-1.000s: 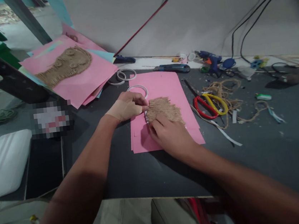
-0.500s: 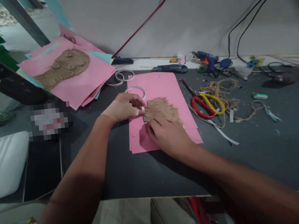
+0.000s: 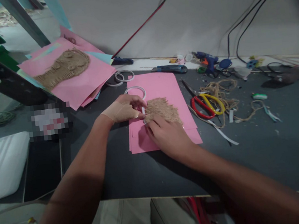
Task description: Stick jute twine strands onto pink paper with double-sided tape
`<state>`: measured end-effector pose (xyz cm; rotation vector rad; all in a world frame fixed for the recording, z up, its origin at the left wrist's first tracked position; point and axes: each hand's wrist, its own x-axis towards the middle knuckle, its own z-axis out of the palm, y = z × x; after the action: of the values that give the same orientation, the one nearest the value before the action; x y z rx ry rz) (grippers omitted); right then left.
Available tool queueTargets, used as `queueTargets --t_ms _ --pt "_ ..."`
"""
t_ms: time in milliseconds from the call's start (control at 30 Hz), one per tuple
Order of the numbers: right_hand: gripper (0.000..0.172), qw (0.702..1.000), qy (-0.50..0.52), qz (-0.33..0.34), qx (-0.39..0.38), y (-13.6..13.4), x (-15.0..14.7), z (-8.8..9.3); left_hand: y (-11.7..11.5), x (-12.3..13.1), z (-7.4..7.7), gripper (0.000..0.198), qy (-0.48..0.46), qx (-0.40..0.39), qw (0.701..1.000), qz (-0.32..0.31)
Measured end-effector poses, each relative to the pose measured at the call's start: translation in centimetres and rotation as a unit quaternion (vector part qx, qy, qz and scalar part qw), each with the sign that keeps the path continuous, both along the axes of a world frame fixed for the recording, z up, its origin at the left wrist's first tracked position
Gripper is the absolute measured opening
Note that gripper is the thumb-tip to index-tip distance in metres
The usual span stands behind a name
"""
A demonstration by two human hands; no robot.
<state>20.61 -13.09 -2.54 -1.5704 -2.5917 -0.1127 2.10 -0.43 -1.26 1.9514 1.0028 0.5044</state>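
A patch of glued jute twine lies on a pink paper sheet in the middle of the dark table. My left hand, with a beige bandage across its back, pinches a thin white strip at the patch's left edge. My right hand rests on the sheet with its fingers closed, fingertips pressing the patch's lower left corner. A white tape ring lies just beyond my left hand.
A stack of pink sheets with a finished jute shape sits at the back left. Red and yellow scissors, loose twine, a blue cutter and a glue gun lie to the right. Cables hang on the wall.
Both hands stay at the patch's left edge. A white strip now shows between my left fingers and the patch. The view has shifted slightly.
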Motion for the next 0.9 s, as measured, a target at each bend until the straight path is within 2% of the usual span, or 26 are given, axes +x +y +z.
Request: queueTargets --t_ms 133,233,333,433,467,600,767,900 --pt "0.029 0.999 0.043 -0.011 -0.018 0.2 0.1 0.2 -0.2 0.1 0.3 0.031 -0.001 -0.013 1.000 0.007" --pt "0.027 0.991 0.123 -0.010 -0.043 0.5 0.4 0.3 -0.3 0.1 0.5 0.027 0.001 -0.012 1.000 0.015" --pt "0.026 0.969 0.238 0.008 -0.063 1.1 0.9 0.4 -0.3 0.1 0.5 0.026 0.003 -0.014 1.000 0.022" --pt "0.016 0.948 0.313 0.004 -0.053 1.8 1.6 0.4 0.0 -0.2 0.4 0.025 0.002 -0.011 1.000 0.022" --pt "0.020 0.946 0.322 0.009 -0.040 2.0 1.9 0.4 0.1 -0.3 0.3 0.024 0.002 -0.005 1.000 0.021" --pt "0.055 0.948 0.308 0.081 -0.024 3.1 2.6 0.2 0.3 -0.5 0.3 0.020 -0.018 0.000 1.000 0.014" --pt "0.066 0.949 0.284 0.114 -0.077 3.9 2.7 -0.2 0.2 -0.5 0.6 0.015 -0.034 -0.010 0.999 0.020" --pt "0.067 0.945 0.295 0.114 -0.086 4.0 2.4 -0.2 0.1 -0.7 0.9 0.016 -0.047 -0.022 0.998 0.024"
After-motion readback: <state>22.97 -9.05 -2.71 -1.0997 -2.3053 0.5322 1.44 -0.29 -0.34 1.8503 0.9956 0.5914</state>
